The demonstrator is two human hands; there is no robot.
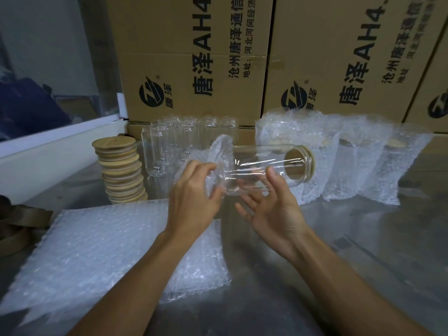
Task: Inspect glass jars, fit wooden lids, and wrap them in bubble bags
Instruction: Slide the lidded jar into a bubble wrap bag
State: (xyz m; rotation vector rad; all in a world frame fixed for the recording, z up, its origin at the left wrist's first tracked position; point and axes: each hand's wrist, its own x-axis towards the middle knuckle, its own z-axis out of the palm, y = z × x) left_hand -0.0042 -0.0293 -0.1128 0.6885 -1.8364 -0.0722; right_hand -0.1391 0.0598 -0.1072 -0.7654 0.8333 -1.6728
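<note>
One clear glass jar point(261, 166), smooth and cylindrical with a round wooden lid point(308, 163) on its far end, lies sideways in the air above the steel table point(351, 251). The left hand point(194, 204) pinches a crinkled bubble bag point(218, 151) at its base, while the right hand point(274, 204) cradles the glass with fingers spread.

Both forearms reached forward, bare. Left hand point(194, 202) fingers curled, pinching; right hand point(271, 209) palm up, fingers spread, thumb raised.
</note>
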